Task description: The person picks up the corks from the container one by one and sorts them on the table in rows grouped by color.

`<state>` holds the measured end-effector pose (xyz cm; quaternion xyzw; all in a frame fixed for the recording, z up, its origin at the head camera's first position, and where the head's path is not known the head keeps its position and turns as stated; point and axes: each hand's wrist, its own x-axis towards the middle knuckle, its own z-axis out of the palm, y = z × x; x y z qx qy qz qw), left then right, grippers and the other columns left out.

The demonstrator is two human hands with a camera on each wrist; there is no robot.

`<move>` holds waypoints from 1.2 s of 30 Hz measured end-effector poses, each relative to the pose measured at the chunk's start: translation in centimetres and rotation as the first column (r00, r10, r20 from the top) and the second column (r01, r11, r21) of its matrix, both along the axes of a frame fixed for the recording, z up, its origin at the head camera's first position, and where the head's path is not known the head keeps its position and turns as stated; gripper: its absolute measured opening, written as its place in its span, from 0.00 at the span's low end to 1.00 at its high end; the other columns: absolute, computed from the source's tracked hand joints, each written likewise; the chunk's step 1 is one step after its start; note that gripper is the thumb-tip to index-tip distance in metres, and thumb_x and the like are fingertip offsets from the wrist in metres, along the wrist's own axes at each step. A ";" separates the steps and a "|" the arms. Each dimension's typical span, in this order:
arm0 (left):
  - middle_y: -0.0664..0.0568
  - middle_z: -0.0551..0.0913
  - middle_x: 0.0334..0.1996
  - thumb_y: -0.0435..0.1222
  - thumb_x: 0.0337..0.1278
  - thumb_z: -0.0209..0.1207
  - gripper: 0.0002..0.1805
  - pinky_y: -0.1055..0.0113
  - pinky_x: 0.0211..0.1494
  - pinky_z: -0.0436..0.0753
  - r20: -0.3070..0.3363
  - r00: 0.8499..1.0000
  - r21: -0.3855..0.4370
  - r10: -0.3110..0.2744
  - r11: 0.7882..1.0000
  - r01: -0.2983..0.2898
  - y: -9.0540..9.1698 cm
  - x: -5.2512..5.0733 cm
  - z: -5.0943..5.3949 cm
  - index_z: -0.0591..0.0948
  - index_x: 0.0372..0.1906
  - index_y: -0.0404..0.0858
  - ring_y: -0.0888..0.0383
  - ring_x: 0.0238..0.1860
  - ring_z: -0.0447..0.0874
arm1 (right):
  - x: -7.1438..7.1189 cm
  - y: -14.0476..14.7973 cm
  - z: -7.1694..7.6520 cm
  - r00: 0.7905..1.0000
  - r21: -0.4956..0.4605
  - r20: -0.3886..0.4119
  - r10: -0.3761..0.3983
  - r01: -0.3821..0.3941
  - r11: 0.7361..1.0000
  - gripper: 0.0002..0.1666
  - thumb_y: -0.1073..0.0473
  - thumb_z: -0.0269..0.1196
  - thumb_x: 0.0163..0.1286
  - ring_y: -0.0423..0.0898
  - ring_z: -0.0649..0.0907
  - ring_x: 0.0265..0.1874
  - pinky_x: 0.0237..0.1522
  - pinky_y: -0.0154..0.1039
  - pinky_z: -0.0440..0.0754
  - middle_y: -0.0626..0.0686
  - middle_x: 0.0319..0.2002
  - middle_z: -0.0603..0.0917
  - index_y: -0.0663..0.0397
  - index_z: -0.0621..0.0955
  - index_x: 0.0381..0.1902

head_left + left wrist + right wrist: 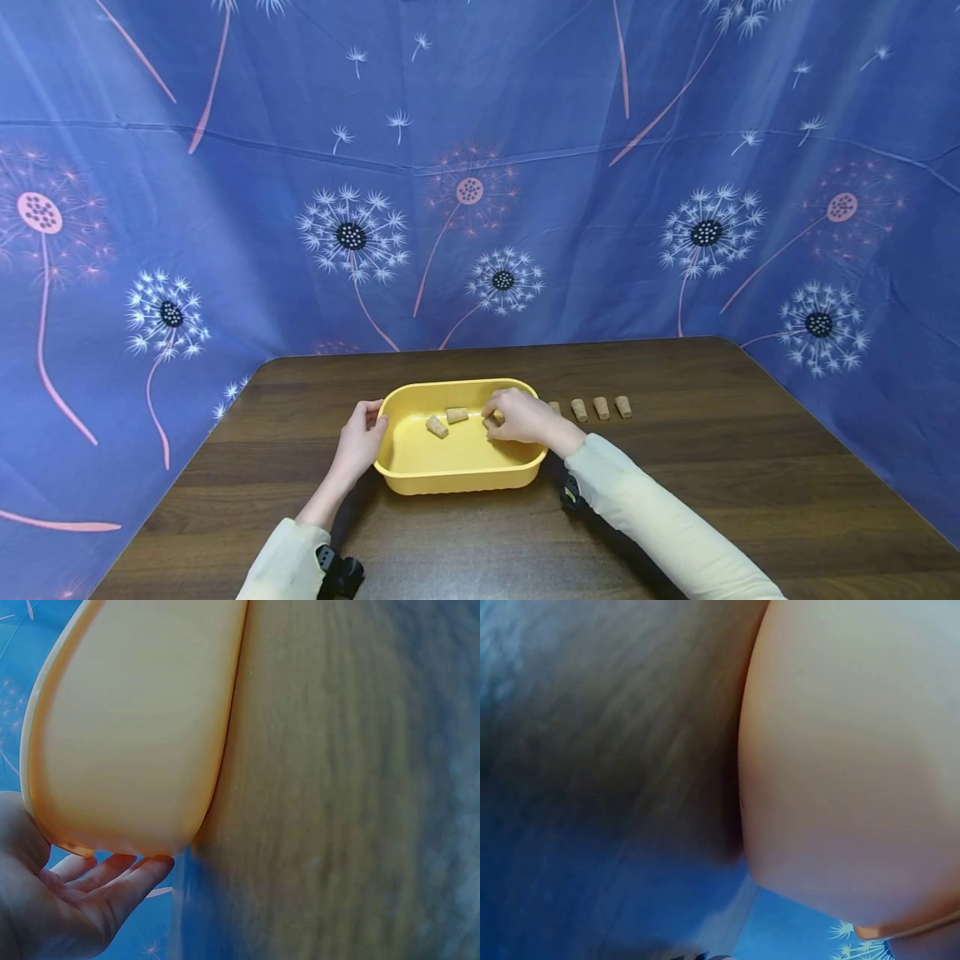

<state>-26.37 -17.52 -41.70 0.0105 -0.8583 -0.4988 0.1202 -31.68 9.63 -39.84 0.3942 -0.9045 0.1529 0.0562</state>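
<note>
A yellow plastic tub (457, 482) stands on the table, two cork stoppers lying in it: one cork (437, 427) tilted, another cork (457, 415) on its side. At the tub's left end my left hand (358, 442) holds the rim; in the left wrist view its fingers (124, 889) rest against the outer wall. My right hand (521, 417) reaches over the right rim and pinches a cork (492, 422) inside the tub, partly covered by the fingers. The right wrist view shows the tub's outer wall (847, 765), with the pinching fingers out of sight.
Several more corks stand in a row on the table right of the tub, among them a middle cork (602, 407) and the rightmost cork (623, 407). The brown wooden table (750, 467) ends at a blue dandelion-print cloth (585, 250) behind it.
</note>
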 end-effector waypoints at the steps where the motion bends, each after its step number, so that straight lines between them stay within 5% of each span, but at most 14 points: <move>1: 0.31 0.76 0.52 0.30 0.64 0.49 0.18 0.47 0.59 0.73 0.002 1.000 0.001 0.000 1.000 0.000 0.0 0.0 0.0 0.69 0.56 0.26 0.39 0.57 0.73 | 0.0 0.0 0.0 1.000 0.008 0.015 0.002 -0.002 1.000 0.11 0.58 0.69 0.53 0.39 0.74 0.27 0.32 0.31 0.73 0.48 0.33 0.82 0.55 0.85 0.36; 7: 0.31 0.75 0.54 0.29 0.64 0.48 0.18 0.47 0.60 0.72 0.005 1.000 0.002 -0.005 1.000 0.005 0.0 0.0 0.0 0.68 0.56 0.26 0.38 0.58 0.72 | 0.0 0.0 0.3 0.997 0.045 0.065 0.029 -0.031 0.998 0.21 0.56 0.72 0.51 0.34 0.75 0.24 0.30 0.27 0.74 0.49 0.36 0.81 0.56 0.84 0.44; 21: 0.30 0.74 0.54 0.30 0.65 0.48 0.18 0.47 0.59 0.73 0.013 1.000 -0.001 -0.006 1.000 0.006 0.0 0.1 0.1 0.68 0.57 0.26 0.38 0.57 0.72 | 0.1 0.0 0.2 0.998 0.082 0.043 0.051 -0.054 0.995 0.19 0.64 0.67 0.56 0.38 0.74 0.27 0.29 0.28 0.71 0.51 0.36 0.79 0.58 0.82 0.47; 36: 0.31 0.75 0.52 0.30 0.65 0.48 0.18 0.47 0.59 0.73 0.010 1.000 0.004 -0.004 1.000 0.003 -0.1 0.0 -0.1 0.68 0.57 0.27 0.39 0.56 0.73 | 0.3 0.1 0.0 0.998 -0.088 0.041 0.037 -0.033 0.996 0.23 0.62 0.69 0.54 0.44 0.80 0.32 0.34 0.30 0.78 0.53 0.38 0.77 0.63 0.79 0.48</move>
